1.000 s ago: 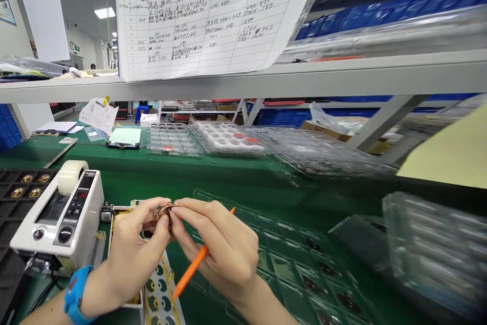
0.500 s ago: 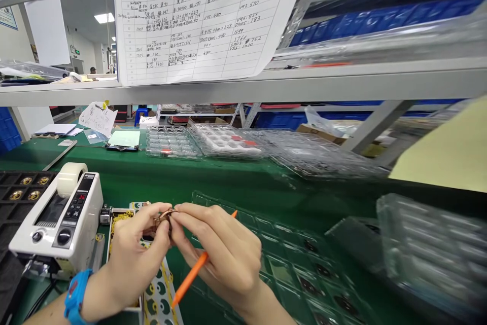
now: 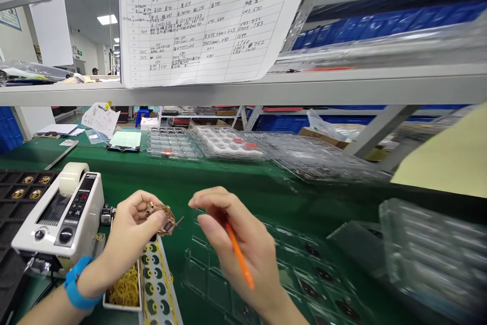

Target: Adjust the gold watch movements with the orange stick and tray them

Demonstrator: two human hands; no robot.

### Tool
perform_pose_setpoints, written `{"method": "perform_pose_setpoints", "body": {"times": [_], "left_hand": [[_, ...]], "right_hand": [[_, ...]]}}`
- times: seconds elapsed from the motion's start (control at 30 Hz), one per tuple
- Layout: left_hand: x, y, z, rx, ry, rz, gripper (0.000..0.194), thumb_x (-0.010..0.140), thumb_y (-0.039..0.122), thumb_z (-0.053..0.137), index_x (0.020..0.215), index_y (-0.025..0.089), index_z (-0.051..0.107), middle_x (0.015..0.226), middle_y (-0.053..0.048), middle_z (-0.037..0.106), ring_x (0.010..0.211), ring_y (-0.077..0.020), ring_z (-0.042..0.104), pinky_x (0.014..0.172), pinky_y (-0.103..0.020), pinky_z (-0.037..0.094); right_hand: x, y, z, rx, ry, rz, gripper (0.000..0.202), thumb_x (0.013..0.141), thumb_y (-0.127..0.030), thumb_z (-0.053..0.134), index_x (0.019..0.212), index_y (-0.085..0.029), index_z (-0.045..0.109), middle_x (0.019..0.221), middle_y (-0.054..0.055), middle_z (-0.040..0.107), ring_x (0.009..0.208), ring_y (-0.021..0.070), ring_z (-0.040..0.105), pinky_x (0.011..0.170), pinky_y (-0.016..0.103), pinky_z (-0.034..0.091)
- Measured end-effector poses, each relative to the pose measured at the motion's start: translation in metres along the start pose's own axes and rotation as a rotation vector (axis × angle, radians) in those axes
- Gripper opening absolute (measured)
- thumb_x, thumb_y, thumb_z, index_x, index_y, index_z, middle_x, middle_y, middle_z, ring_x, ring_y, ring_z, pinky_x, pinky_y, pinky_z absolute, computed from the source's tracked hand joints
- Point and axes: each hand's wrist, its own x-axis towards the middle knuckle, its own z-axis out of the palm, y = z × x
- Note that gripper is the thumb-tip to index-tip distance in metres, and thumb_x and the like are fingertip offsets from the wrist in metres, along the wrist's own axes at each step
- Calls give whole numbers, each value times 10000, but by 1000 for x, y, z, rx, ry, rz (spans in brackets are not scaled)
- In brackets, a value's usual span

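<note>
My left hand pinches a small round copper-coloured watch part by its edge, between thumb and fingers. A thin reddish stem sticks out from its right side. My right hand is raised to the right of it, apart from the part, with thumb and index finger spread. Tucked in that hand is a slim orange stick, pointing down toward the wrist; its upper end is hidden by the fingers. Below the left hand lie a white box of yellow rings and a strip with round cut-outs.
A white tape dispenser stands at left, beside a black tray with gold-coloured round parts. Clear compartment trays with dark pieces lie at right, more trays along the back. A shelf rail and a handwritten sheet cross above.
My right hand has come off the watch part and drawn away to the right, its fingers parting, the orange stick turning with it. My left hand still holds the part.
</note>
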Motion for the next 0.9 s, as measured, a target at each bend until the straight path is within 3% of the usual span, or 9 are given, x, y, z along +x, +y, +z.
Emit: {"method": "perform_pose_setpoints", "body": {"times": [0.13, 0.2, 0.3, 0.47, 0.6, 0.77, 0.9], "left_hand": [[2, 3, -4, -80, -116, -81, 194, 740, 299, 724, 773, 156, 597, 603, 15, 639, 518, -120, 640, 525, -215, 509], [1, 4, -5, -57, -140, -83, 200, 730, 303, 734, 773, 158, 603, 593, 25, 610, 473, -107, 610, 445, -188, 451], [0, 6, -5, -13, -124, -61, 192, 690, 267, 754, 731, 156, 603, 573, 42, 554, 443, -71, 535, 400, -160, 375], [0, 7, -3, -31, -113, -35, 178, 660, 223, 764, 690, 154, 602, 580, 39, 549, 496, -64, 478, 472, -174, 426], [4, 5, -7, -50, -142, -63, 190, 670, 246, 784, 724, 136, 639, 594, 35, 558, 493, -59, 479, 485, -181, 419], [9, 1, -13, -31, -155, -56, 251, 702, 337, 798, 788, 129, 687, 651, 14, 579, 511, -75, 517, 463, -190, 387], [10, -1, -13, 22, -135, -20, 258, 706, 356, 792, 769, 123, 699, 663, 12, 561, 504, -81, 529, 463, -202, 401]], "right_hand": [[4, 3, -5, 114, -320, 87, 172, 990, -186, 416, 876, -215, 542, 729, -12, 568, 555, 107, 514, 486, 214, 434], [5, 4, -3, 173, -420, 74, 167, 987, -159, 410, 887, -212, 533, 756, -8, 577, 593, 106, 534, 527, 212, 454], [4, 4, 1, 185, -413, 6, 195, 988, -132, 387, 851, -210, 502, 755, -5, 561, 620, 107, 526, 545, 214, 439], [-1, 5, 8, 146, -364, -42, 239, 996, -150, 363, 776, -214, 433, 680, -28, 482, 563, 104, 439, 504, 219, 372], [-2, 8, 9, 262, -397, 72, 325, 1036, -231, 313, 714, -220, 355, 630, -51, 405, 535, 92, 395, 491, 201, 359], [2, 12, 6, 320, -497, 176, 302, 1043, -334, 326, 795, -216, 454, 708, -34, 485, 613, 100, 450, 550, 198, 399], [1, 14, 10, 362, -476, 227, 435, 1031, -440, 321, 672, -207, 401, 621, -38, 433, 556, 101, 414, 519, 213, 365]]}}
